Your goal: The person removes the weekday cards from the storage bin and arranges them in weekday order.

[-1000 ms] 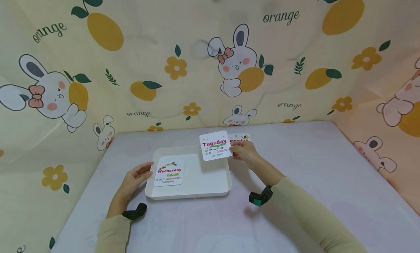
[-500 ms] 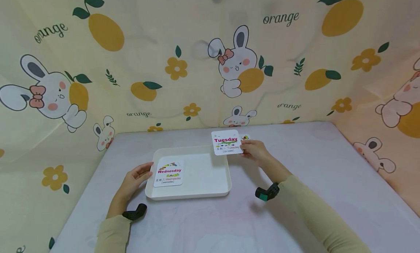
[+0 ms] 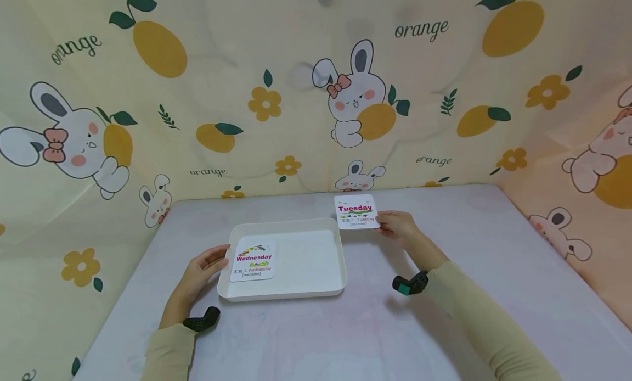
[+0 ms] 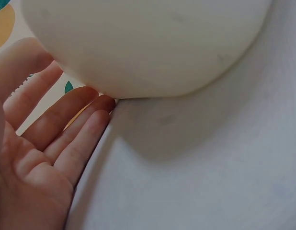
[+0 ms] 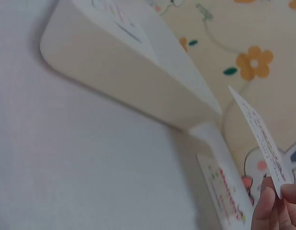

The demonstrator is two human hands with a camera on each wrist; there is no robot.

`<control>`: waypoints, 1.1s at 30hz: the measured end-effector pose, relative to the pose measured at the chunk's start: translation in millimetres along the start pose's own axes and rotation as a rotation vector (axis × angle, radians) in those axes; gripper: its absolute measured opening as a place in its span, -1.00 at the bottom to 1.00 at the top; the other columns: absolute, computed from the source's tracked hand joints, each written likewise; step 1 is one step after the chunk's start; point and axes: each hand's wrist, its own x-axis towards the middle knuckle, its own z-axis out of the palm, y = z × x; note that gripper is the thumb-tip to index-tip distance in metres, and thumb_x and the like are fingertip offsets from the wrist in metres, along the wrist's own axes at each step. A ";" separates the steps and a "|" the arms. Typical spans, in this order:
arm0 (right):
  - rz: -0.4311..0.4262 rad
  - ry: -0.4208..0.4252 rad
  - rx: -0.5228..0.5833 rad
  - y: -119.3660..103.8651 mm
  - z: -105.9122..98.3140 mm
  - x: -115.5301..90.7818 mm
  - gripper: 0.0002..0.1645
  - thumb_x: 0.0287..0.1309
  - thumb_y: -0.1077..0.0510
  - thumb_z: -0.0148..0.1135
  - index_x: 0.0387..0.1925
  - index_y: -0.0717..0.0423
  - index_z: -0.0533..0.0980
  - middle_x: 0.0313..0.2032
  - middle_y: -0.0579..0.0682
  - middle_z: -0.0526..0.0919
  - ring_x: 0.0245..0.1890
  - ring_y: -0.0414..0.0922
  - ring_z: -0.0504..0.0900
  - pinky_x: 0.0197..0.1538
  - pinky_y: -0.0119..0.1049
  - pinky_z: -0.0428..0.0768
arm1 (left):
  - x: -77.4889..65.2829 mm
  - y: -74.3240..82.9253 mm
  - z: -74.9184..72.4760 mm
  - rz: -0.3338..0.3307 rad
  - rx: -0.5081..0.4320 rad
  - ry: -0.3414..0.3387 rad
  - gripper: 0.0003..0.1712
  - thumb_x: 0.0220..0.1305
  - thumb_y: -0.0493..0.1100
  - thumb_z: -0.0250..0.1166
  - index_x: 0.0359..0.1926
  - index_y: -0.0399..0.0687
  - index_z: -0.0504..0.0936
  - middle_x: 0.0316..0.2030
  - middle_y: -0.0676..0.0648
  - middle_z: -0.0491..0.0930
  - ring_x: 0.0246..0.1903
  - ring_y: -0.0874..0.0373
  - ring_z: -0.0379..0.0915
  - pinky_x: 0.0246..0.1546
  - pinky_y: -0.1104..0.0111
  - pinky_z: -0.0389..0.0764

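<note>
My right hand [image 3: 399,226] pinches a white Tuesday flashcard [image 3: 356,212] by its right edge, thumb against the fingers. The card is held up off the table, just past the back right corner of a white tray [image 3: 308,260]. Below it on the table lies a Monday flashcard [image 5: 222,191], seen in the right wrist view and hidden behind the Tuesday card in the head view. A Wednesday flashcard [image 3: 253,265] lies at the left end inside the tray. At the tray's left side, my left hand [image 3: 199,268] touches the wall with loosely extended fingers [image 4: 66,112].
A pale cloth covers the table [image 3: 296,342]. Behind and beside it hangs a cream curtain [image 3: 296,46] printed with rabbits and oranges. Black wrist cameras are strapped to both wrists.
My right hand has moved rightward with the Tuesday flashcard, from above the tray's right end to over the Monday flashcard, which it now covers in the head view. My left hand stays at the tray.
</note>
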 end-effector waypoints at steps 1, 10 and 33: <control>0.007 0.007 -0.003 1.1 -2.2 2.4 -0.44 0.33 0.18 0.11 0.32 0.22 0.32 0.11 0.11 0.51 -0.34 -0.25 0.54 -0.28 -0.54 0.58 | 0.1 -0.3 -0.2 -0.001 -0.002 0.000 -0.30 0.27 0.10 0.26 0.35 -0.08 0.34 0.33 -0.21 0.39 -0.05 0.69 0.38 -0.02 0.79 0.39; 0.007 0.055 -0.009 7.6 -22.8 14.2 -0.42 0.32 0.14 0.12 0.32 0.20 0.32 0.02 0.02 0.53 -0.33 -0.28 0.53 -0.21 -0.52 0.60 | -0.3 0.5 -0.4 -0.012 -0.009 0.001 -0.30 0.27 0.10 0.26 0.35 -0.06 0.34 0.33 -0.20 0.39 -0.04 0.67 0.39 -0.02 0.79 0.39; 0.032 0.186 -0.005 22.1 -66.4 34.8 -0.42 0.36 0.14 0.06 0.36 0.17 0.28 0.35 0.14 0.36 -0.29 -0.30 0.50 -0.25 -0.57 0.58 | -0.6 0.7 -0.6 -0.015 0.001 0.005 -0.30 0.27 0.11 0.26 0.34 -0.06 0.35 0.32 -0.19 0.40 -0.05 0.68 0.38 -0.02 0.79 0.37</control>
